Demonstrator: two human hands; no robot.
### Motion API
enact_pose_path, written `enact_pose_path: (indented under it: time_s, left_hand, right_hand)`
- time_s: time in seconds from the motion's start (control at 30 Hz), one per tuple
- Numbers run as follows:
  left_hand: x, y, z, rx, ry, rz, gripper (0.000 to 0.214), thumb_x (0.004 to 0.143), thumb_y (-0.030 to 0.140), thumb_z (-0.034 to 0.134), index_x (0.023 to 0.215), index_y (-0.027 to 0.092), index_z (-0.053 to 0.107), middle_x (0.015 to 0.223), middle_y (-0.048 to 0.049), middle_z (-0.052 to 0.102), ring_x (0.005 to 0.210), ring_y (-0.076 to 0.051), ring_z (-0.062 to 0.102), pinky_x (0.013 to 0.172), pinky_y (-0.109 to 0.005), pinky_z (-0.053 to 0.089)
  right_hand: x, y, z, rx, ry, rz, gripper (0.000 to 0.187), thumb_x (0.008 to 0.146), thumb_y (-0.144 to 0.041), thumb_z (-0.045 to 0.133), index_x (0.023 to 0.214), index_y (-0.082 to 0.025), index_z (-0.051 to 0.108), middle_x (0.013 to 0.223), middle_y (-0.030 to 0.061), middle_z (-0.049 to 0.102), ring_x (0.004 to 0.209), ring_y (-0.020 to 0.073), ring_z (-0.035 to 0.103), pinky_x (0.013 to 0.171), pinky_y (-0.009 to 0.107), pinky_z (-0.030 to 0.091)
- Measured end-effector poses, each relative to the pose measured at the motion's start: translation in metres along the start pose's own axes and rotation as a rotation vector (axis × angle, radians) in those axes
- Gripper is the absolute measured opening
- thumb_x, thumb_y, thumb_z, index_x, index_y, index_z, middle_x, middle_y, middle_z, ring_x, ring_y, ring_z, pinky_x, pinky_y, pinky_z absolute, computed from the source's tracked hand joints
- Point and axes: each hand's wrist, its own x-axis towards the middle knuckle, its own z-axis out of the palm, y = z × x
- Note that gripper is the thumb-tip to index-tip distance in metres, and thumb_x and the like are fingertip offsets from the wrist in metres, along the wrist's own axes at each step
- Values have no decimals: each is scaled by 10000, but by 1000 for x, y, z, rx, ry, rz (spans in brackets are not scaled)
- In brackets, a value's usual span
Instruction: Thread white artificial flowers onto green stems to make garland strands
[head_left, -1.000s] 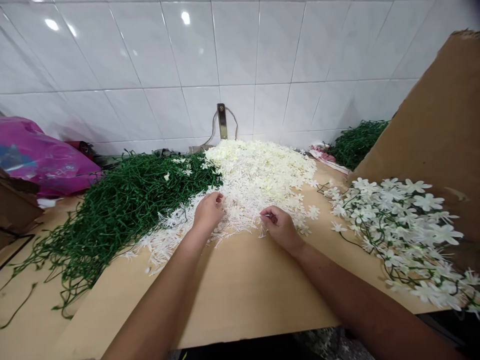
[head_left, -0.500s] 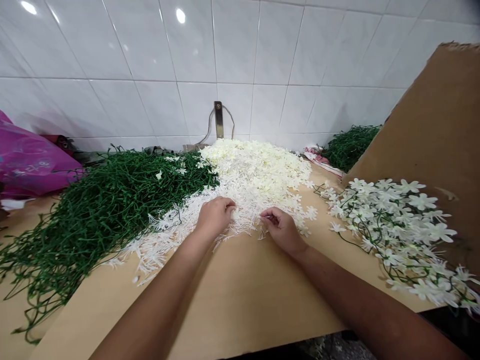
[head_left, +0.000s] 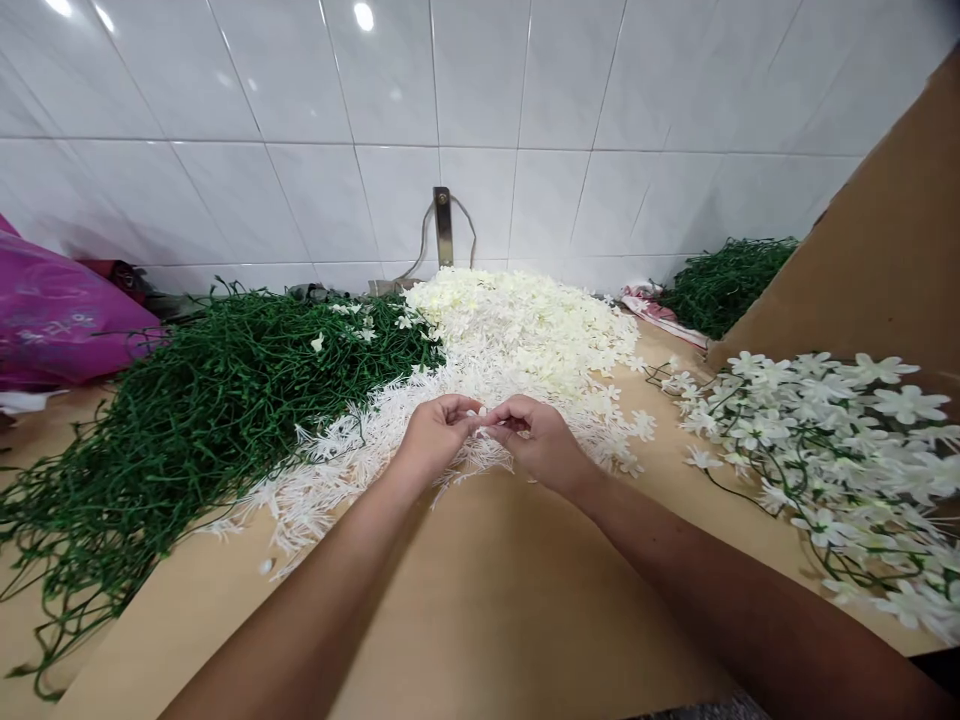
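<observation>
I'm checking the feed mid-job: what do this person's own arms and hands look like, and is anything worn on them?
The left hand and right hand are bare, with no gloves. Both forearms are uncovered as far as they show: no sleeve, watch or bracelet. No ring shows, though some fingers are partly hidden.

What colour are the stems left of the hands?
The artificial stems are dark green, clearest in head view.

Illeg. wht txt (head_left: pixel 56 329), pink bag (head_left: pixel 75 300)
</observation>
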Motion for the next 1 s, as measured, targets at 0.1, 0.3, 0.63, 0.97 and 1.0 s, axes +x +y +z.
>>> enact_pose_path:
  time_s: [0.1,0.3,0.63,0.97,1.0]
  left_hand:
    - [-1,-8,-2,-76,-2,-27,143,557,163,577,694,119,580,507,34,540,458,-64,462,456,-179,346]
    - [-4,-12,0,-74,-29,-91,193,621,187,554,801,128,592,512,41,528,369,-26,339,379,-161,239]
    - [-6,-20,1,91,8,-80,219,659,214,522,854,160,606,602,2,573,433,-58,409,421,-183,320]
    - [-11,-17,-1,385,94,84,175,681,230,479,823,224,583,577,38,486,467,-75,405,455,-196,316]
    - [-11,-17,-1,388,91,93,189,681,219,475,841,228,576,581,39,478,472,-74,409,458,-195,317]
  right_hand:
    - [3,6,11,46,3,50,62,687,-194,528,730,-164,559,687,19,581,617,107,527,595,245,445]
    - [-4,17,7,-2,79,109,61,656,-182,529,710,-165,507,634,-3,539,584,100,514,539,218,429]
    - [-11,14,6,-88,113,-19,89,670,-135,503,745,-181,489,697,13,532,667,126,518,639,260,433]
    - [-14,10,9,-97,91,-85,107,679,-109,490,759,-181,485,708,11,532,680,116,515,650,247,430]
    - [-14,9,9,-96,93,-88,107,681,-108,488,760,-180,485,707,11,530,679,116,514,648,246,430]
